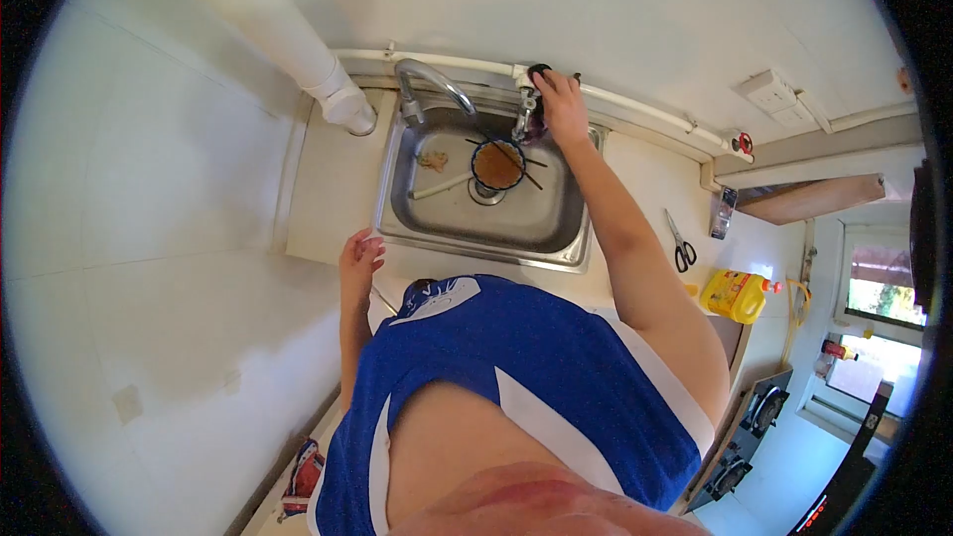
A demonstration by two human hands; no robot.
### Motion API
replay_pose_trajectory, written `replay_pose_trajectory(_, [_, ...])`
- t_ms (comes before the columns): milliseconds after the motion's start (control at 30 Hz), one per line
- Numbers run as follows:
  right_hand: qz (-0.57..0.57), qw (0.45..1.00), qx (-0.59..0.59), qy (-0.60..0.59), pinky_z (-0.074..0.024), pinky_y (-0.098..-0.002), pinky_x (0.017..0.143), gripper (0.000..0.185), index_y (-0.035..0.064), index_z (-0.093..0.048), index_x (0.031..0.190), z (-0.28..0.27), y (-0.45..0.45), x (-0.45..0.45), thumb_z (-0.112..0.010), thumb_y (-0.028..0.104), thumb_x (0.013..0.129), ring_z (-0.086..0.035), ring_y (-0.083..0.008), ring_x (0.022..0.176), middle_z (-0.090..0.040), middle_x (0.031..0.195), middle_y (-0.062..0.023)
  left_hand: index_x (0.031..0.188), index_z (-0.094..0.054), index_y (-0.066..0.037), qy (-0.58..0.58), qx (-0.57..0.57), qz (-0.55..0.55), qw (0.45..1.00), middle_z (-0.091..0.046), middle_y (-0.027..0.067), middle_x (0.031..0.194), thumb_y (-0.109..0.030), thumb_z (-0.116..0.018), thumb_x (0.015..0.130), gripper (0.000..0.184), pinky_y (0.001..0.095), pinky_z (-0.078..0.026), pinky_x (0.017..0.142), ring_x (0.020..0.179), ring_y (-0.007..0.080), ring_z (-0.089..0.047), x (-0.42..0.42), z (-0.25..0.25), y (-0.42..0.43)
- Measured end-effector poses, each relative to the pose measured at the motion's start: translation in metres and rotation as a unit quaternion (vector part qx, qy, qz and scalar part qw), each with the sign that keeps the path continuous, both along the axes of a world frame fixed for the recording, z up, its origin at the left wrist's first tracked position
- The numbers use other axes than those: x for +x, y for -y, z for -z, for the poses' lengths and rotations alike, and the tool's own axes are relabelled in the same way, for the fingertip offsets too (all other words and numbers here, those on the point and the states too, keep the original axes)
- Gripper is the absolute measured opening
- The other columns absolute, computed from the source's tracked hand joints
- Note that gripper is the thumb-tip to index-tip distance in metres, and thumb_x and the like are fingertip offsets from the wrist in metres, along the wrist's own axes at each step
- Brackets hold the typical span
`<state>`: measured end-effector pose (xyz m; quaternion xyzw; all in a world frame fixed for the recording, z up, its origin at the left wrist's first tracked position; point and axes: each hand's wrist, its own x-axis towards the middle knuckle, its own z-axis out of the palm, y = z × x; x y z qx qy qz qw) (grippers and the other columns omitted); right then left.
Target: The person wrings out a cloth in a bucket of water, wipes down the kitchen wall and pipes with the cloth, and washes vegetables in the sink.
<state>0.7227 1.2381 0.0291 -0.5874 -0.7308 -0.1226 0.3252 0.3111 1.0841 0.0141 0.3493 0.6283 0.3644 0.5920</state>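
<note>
At the back right of the steel sink [536, 250], my right hand [562, 104] has its fingers closed round a dark knob [539, 70] by the wall pipe and a small metal tap [523, 119]. My left hand [362, 256] hangs at the sink's front left corner, fingers apart and curled a little, holding nothing. A bowl [497, 167] with brownish contents sits in the sink near the drain. Dark chopsticks [532, 176] lie at the bowl, and a pale-handled utensil [440, 187] lies to its left. Some food scraps [433, 160] rest on the sink floor.
A curved faucet [437, 67] arches over the sink's back left. Scissors [681, 244], a yellow bottle [737, 296] and a small dark packet [724, 212] are on the right counter. A thick white pipe [342, 104] stands at the left. Farther right is a stove [764, 407].
</note>
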Motion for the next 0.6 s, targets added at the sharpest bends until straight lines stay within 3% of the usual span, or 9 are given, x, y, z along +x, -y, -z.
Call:
replay_pose_trajectory(133, [0.034,0.999,-0.033,0.009,-0.0458,-0.0376,0.078,0.042,0.0108,-0.056,0.111,0.004,0.007,-0.004,-0.054,-0.002,0.071,-0.049,-0.029,0.094,-0.05,0.105,-0.009,0.117,-0.048,-0.009,-0.001,0.022,-0.058,0.998,-0.059,0.0067,0.101,-0.019,-0.055,0.085,0.034,0.0269,-0.046,0.072,0.087,0.0141,-0.056,-0.022,-0.001,0.014])
replay_pose_trajectory(167, [0.055,0.997,-0.05,-0.011,-0.0454,-0.0382,0.074,0.035,0.0083,-0.06,0.106,0.007,0.012,-0.006,-0.055,-0.002,0.073,-0.051,-0.0288,0.091,-0.052,0.095,-0.0099,0.117,-0.048,-0.009,0.0,0.023,-0.079,0.997,-0.059,0.0069,0.102,-0.019,-0.055,0.086,0.034,0.027,-0.046,0.073,0.088,0.0141,-0.056,-0.025,0.0,0.019])
replay_pose_trajectory(300, [0.111,0.986,-0.119,-0.048,-0.0462,-0.0396,0.071,0.022,0.0067,-0.063,0.097,0.046,0.042,-0.003,-0.056,0.003,0.076,-0.053,-0.0295,0.089,-0.052,0.095,-0.0126,0.118,-0.048,-0.01,0.01,-0.007,-0.12,0.993,-0.058,0.0071,0.103,-0.019,-0.055,0.086,0.034,0.0271,-0.046,0.074,0.089,0.0141,-0.056,-0.033,0.009,0.029])
replay_pose_trajectory(600, [0.117,0.958,0.044,-0.26,-0.044,-0.0359,0.07,0.019,0.0032,-0.058,0.097,-0.089,0.027,-0.01,-0.059,0.005,0.078,-0.053,-0.0288,0.082,-0.053,0.089,-0.0146,0.118,-0.049,-0.01,0.011,0.036,-0.064,0.997,-0.058,0.0074,0.104,-0.023,-0.056,0.085,0.036,0.0294,-0.045,0.077,0.092,0.016,-0.054,-0.017,-0.003,0.004])
